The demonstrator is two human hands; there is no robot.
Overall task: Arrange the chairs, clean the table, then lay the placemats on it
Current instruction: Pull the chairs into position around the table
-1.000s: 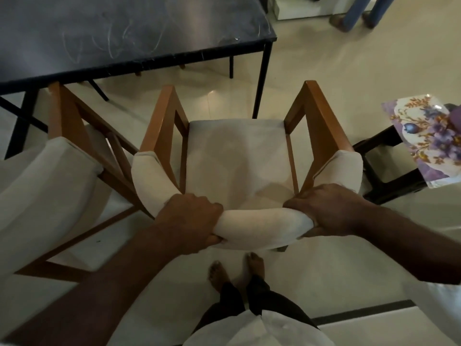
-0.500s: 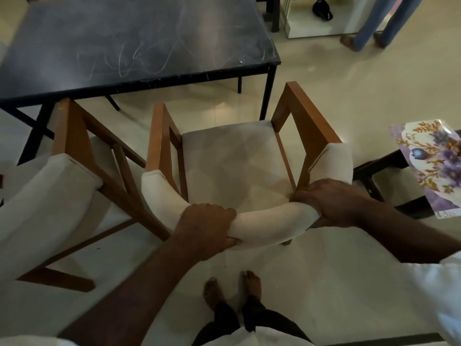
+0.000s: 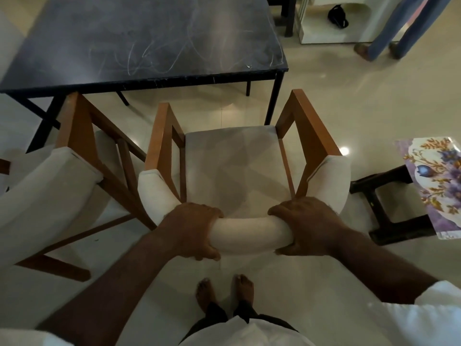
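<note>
A wooden armchair (image 3: 232,168) with a cream seat and a curved padded backrest stands in front of me, facing the black table (image 3: 139,38). My left hand (image 3: 193,228) grips the backrest left of its middle. My right hand (image 3: 306,227) grips it on the right side. The chair's front sits just short of the table's near right corner. The dark tabletop shows pale smears. A second matching chair (image 3: 57,186) stands to the left, partly under the table's edge. Floral placemats (image 3: 434,181) lie on a dark stool at the right.
The dark stool (image 3: 389,208) stands close to the chair's right arm. Another person's legs (image 3: 396,33) are at the far right, near a white cabinet (image 3: 331,31) with a black item in it. My bare feet (image 3: 224,293) are on the glossy tile floor behind the chair.
The chair has shifted to the right and straightened, with its front closer to the table's corner. Both hands have kept their grip on the backrest.
</note>
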